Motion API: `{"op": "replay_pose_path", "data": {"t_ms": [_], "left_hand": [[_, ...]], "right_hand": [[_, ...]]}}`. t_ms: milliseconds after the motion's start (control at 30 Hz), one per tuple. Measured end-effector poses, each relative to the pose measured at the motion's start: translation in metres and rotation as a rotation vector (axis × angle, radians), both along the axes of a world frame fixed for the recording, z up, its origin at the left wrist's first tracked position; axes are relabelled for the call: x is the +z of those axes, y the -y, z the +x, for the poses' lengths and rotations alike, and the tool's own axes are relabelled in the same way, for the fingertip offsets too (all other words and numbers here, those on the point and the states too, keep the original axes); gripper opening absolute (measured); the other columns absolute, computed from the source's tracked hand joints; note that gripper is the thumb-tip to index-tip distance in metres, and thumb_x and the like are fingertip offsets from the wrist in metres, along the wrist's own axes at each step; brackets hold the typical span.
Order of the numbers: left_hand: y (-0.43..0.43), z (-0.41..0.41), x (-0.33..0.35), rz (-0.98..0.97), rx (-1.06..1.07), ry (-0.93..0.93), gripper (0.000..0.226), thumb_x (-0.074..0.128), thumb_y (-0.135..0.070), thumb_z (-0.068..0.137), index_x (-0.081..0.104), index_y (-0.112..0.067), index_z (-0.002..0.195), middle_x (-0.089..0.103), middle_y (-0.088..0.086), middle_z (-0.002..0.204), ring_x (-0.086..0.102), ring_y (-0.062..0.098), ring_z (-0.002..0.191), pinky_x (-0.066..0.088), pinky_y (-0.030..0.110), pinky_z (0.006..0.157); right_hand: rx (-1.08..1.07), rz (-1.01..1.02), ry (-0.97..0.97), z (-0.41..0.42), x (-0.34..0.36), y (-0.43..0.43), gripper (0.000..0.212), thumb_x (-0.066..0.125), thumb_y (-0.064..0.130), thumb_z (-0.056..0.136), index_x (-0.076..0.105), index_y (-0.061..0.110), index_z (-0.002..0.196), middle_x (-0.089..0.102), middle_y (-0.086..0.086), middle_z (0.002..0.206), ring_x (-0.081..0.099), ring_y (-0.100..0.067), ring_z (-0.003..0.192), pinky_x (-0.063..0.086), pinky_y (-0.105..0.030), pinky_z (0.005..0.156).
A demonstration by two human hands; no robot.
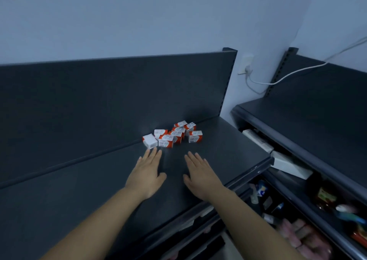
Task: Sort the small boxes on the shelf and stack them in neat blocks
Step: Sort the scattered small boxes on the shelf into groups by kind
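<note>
- Grey metal shelf (79,180): flat deck, back panel (119,92) far, front lip near, open end right; bare room left of the pile.
- Palm-down left hand (148,175): fingers straight, holding nothing; tips just near of the leftmost box (150,140), the closer hand.
- Palm-down right hand (200,175): fingers straight, empty; apart from the pile.
- Red-and-white small boxes (174,134): jumbled heap far of both hands, by the back panel, long axes mixed.

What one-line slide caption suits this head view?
Open left hand and open right hand near jumbled red-and-white boxes on a dark shelf.
</note>
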State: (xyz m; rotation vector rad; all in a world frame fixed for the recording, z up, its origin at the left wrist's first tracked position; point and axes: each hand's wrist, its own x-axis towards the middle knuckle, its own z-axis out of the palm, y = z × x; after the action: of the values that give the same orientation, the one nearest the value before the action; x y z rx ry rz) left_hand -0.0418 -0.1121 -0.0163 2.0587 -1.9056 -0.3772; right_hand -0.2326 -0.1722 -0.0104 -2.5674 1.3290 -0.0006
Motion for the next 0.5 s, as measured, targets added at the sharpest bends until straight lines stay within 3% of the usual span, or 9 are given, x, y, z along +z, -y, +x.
{"op": "replay_pose_path", "data": {"t_ms": [333, 500], "left_hand": [[0.076, -0.014, -0.023, -0.093, 0.070, 0.045, 0.079, 0.045, -0.033, 0.093, 0.001, -0.016, 0.156, -0.007, -0.001, 0.163, -0.013, 0.015, 0.149, -0.008, 0.031, 0.120], [0.094, -0.012, -0.024, -0.116, 0.169, 0.102, 0.070, 0.039, -0.024, 0.096, 0.003, -0.017, 0.156, -0.004, -0.004, 0.163, -0.009, 0.015, 0.150, -0.009, 0.031, 0.118]], "right_hand": [[-0.019, 0.036, -0.010, -0.030, -0.012, 0.075, 0.066, 0.032, 0.036, 0.103, 0.000, 0.015, 0.157, -0.008, 0.001, 0.165, -0.009, -0.017, 0.151, -0.006, -0.033, 0.121], [0.088, -0.013, 0.103, -0.022, -0.011, 0.116, 0.065, 0.036, 0.029, 0.101, 0.006, 0.015, 0.157, 0.000, 0.002, 0.165, -0.003, -0.013, 0.151, -0.002, -0.031, 0.123]]}}
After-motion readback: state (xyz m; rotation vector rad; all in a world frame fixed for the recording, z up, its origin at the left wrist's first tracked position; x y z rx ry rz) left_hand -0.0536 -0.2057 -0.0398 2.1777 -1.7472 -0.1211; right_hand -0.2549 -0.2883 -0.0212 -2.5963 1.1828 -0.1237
